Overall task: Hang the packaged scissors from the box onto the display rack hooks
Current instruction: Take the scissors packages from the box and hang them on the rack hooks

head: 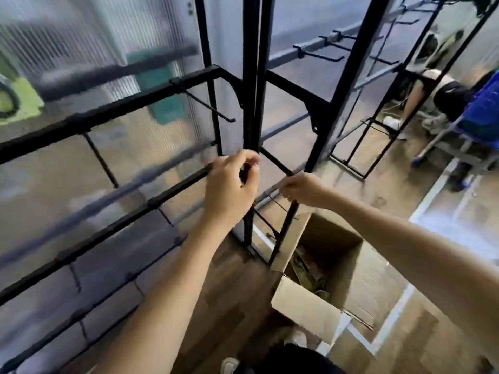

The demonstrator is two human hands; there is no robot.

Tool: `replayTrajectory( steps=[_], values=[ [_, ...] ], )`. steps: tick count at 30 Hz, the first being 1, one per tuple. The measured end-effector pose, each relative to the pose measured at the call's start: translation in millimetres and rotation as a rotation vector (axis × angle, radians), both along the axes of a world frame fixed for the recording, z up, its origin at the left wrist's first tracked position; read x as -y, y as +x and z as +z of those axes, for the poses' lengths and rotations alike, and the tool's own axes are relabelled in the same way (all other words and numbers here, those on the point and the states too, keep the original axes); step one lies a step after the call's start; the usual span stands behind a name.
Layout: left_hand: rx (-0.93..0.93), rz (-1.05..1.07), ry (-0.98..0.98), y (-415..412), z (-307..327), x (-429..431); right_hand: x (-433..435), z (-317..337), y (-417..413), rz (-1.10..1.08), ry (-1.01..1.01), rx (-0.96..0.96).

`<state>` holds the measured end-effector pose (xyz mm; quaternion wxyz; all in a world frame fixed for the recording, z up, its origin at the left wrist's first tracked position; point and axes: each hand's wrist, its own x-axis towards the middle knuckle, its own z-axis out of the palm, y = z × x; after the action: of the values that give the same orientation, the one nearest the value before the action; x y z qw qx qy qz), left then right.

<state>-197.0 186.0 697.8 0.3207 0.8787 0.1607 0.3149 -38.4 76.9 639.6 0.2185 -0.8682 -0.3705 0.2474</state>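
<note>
An open cardboard box (305, 311) stands on the wood-look floor (391, 201) at the person's feet, near right, just beside the foot of a black metal rack (249, 76). Blurred yellow-green packs (307, 268), the goods to be hung, lie at the bottom of the box; none is on the rack. One white shoe (229, 365) shows at the near edge.

Both bare arms reach forward over the box to the rack's middle post. The left hand (229, 184) has its fingers curled, thumb and forefinger pinching a small dark piece (244, 172) against the post; what the piece is cannot be told. The right hand (303, 190), just to its right, has its fingers closed round the end of a thin black rail (275, 163) that slants between two posts.

Bare hooks (205, 103) jut from the rack's crossbars to the left and farther up, nothing hanging on them. Behind the rack runs a ribbed translucent panel (81, 49), with blurred green shapes showing through it.

At the far right a second person (437, 93) bends low behind another black frame, next to a blue cart (483, 112).
</note>
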Motion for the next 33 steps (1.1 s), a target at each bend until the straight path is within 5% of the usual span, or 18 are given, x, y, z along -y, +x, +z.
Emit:
replayTrajectory(
  steps=[5,15,33],
  values=[
    [-0.293,-0.18,-0.121,60,-34,56,98,-40,35,-0.161,-0.131,-0.021],
    [-0.88,-0.403,-0.048,162,-129,164,247,-110,72,-0.47,-0.292,-0.213],
    [-1.267,-0.641,0.075,244,-308,186,258,-251,68,-0.763,-0.24,-0.583]
  ],
)
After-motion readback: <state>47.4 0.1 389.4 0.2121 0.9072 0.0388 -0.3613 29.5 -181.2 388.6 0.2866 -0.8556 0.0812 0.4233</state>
